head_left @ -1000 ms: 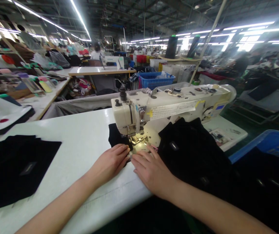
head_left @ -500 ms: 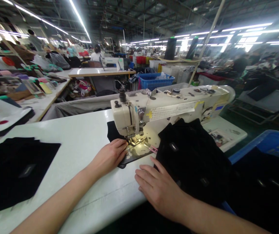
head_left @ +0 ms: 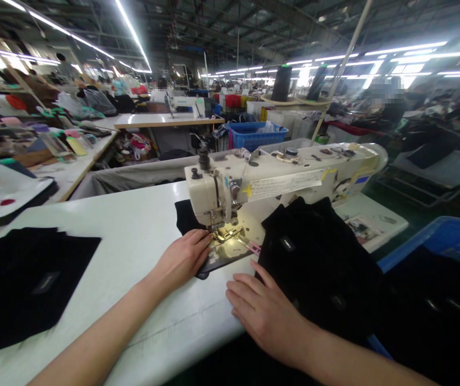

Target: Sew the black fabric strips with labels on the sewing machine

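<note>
My left hand (head_left: 185, 251) lies beside the needle of a white sewing machine (head_left: 294, 166), its fingers pressed together and bent down near the presser foot (head_left: 230, 234). Whatever is under those fingertips is hidden. A small black fabric piece (head_left: 186, 215) shows just behind them, partly under the machine head. My right hand (head_left: 264, 313) is spread at the table's front edge, with its fingers apart. Its index finger is close to a pile of black fabric (head_left: 318, 257) with small labels. Pink-handled tweezers or snips (head_left: 251, 246) lie by the needle plate.
More labelled black fabric (head_left: 32, 284) lies on the white table (head_left: 133, 225) at left. A blue basket (head_left: 447, 236) with dark cloth stands at right. Beyond the machine are another blue basket (head_left: 254, 135), thread cones (head_left: 282, 84) and other sewing tables.
The view has shifted very slightly. Both hands and the fabric stay in nearly the same places.
</note>
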Demonstrator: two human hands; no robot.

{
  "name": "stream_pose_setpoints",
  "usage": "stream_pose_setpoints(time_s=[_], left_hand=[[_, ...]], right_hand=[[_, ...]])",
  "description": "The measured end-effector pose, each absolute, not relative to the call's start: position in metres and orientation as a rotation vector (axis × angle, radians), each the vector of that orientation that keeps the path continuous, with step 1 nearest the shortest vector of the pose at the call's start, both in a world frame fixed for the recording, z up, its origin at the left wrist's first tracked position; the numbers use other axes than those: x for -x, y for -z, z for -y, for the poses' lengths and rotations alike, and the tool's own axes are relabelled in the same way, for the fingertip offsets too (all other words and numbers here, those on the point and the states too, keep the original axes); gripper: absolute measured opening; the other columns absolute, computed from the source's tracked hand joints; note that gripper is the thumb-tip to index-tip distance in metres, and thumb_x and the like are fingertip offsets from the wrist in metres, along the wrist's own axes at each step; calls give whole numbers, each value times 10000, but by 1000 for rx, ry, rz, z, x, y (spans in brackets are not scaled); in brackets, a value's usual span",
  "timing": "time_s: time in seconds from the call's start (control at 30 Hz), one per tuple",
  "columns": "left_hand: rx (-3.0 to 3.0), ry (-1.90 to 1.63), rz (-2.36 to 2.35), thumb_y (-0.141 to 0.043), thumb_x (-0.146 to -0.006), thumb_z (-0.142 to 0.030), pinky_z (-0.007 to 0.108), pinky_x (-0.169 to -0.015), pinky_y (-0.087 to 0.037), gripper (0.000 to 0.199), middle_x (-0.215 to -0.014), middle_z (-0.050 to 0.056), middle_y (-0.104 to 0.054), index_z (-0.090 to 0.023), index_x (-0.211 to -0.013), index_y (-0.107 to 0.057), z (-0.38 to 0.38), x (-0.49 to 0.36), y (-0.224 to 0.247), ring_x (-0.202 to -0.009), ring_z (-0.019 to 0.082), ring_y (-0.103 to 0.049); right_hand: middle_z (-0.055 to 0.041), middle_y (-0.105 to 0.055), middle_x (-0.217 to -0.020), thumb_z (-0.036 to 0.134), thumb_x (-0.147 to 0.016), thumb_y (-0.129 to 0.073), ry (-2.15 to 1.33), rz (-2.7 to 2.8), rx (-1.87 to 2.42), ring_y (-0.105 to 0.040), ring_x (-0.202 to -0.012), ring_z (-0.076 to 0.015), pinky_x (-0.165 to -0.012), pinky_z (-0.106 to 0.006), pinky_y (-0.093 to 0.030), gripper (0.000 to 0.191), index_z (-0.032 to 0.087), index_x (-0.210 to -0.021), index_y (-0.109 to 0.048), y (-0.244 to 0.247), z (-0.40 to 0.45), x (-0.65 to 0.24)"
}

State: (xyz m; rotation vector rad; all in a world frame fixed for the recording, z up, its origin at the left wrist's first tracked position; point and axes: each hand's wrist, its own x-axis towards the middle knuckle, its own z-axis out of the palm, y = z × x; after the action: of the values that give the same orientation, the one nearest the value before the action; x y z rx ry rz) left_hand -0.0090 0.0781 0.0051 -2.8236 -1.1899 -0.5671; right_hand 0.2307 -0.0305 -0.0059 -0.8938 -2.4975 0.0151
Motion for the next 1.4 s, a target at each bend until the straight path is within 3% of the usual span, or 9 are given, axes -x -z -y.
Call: stream_pose_setpoints(time_s=[0.3,0.63,0.8,0.9,1.03,1.17,1.27,1.4], left_hand=[[2810,579,1204,-408,-1022,-286,436,-937,-570,344,-1167,145,-664,-144,-1189,-672,-78,8,-3,-1081,269,-626],[2754,550,1259,-403,-1022,-312,442,-999,-549,373,-1276,153,-634,-128,-1264,-618,-75,12,5,-1175,276,-607],[2638,472,1415,-419,-1010,-393,509,-1101,-467,492,-1419,205,-561,-69,-1352,-562,-78,13,14,-1340,339,-510],[2643,379,1464,-391,-1016,-404,485,-1134,-434,526,-1464,192,-527,-62,-1386,-545,-71,15,13,-1379,326,-475],[2639,311,1505,-410,-1005,-441,479,-1125,-441,561,-1482,181,-511,-66,-1400,-543,-44,19,9,-1376,330,-478],[2639,344,1534,-354,-1023,-443,444,-1057,-495,522,-1397,158,-598,-110,-1340,-602,-22,22,-3,-1265,304,-579],[2394,378,1818,-319,-1031,-381,439,-950,-530,476,-1212,169,-667,-107,-1268,-627,-32,27,-19,-1097,300,-641],[2042,417,2330,-582,-904,-444,491,-832,-519,395,-1038,223,-641,-71,-1010,-659,-68,34,-27,-1044,406,-613]], right_hand=[[-97,-682,-1196,159,-991,-511,-17,2479,880,-560,-1198,-230,-1214,-524,-260,180,140,-1144,-605,7,31,-231],[-86,-682,-1206,148,-999,-483,0,2462,863,-559,-1193,-223,-1205,-508,-267,205,138,-1158,-614,3,33,-231],[-114,-697,-1179,166,-1017,-421,231,2352,1034,-623,-1031,-244,-923,-407,-503,276,121,-1169,-648,-24,17,-257],[-148,-699,-1127,250,-1014,-485,456,2195,1425,-638,-980,-276,-825,-402,-524,289,91,-1179,-661,-41,-3,-287],[-192,-683,-1105,398,-956,-604,603,2113,1802,-636,-968,-330,-740,-410,-540,448,37,-1217,-649,-43,-23,-319],[-181,-679,-1048,452,-907,-664,546,2150,1869,-642,-943,-328,-721,-399,-551,512,40,-1210,-656,-31,-29,-328],[-158,-681,-982,419,-905,-668,511,2090,1849,-651,-910,-314,-782,-412,-551,520,28,-1245,-626,-25,-33,-328],[-107,-666,-838,434,-976,-524,449,2034,1758,-653,-779,-272,-724,-392,-544,401,82,-1094,-677,-24,-38,-331]])
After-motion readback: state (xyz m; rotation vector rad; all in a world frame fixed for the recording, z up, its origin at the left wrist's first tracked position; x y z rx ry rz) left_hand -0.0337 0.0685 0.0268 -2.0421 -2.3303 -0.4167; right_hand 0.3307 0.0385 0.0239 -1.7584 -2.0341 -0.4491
